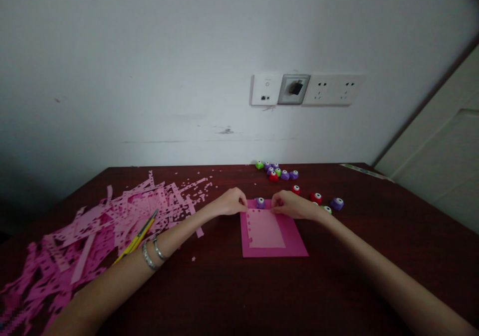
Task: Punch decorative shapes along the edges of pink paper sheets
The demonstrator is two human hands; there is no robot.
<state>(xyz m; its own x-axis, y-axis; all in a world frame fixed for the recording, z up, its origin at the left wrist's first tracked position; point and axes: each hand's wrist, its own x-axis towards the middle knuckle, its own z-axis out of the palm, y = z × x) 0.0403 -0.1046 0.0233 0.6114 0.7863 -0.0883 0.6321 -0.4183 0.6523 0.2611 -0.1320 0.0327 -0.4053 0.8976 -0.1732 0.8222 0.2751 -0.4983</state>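
Observation:
A light pink sheet of paper [266,231] lies over a larger, darker pink sheet [295,239]. Small punched holes run along its left and top edges. My left hand [231,202] pinches its upper left corner. At the upper right corner, the fingers of my right hand [294,205] are pressed together on the same light sheet. Between both hands a purple craft punch [260,203] sits at the top edge of the paper. Whether the sheet's edge is inside the punch's slot cannot be made out.
Pink paper scraps [93,236] are heaped on the left, with a yellow craft knife [140,234] on them. Several more punches [284,175] stand at the back, and others, such as a purple one [337,204], near my right hand. Wall sockets [329,90] are behind.

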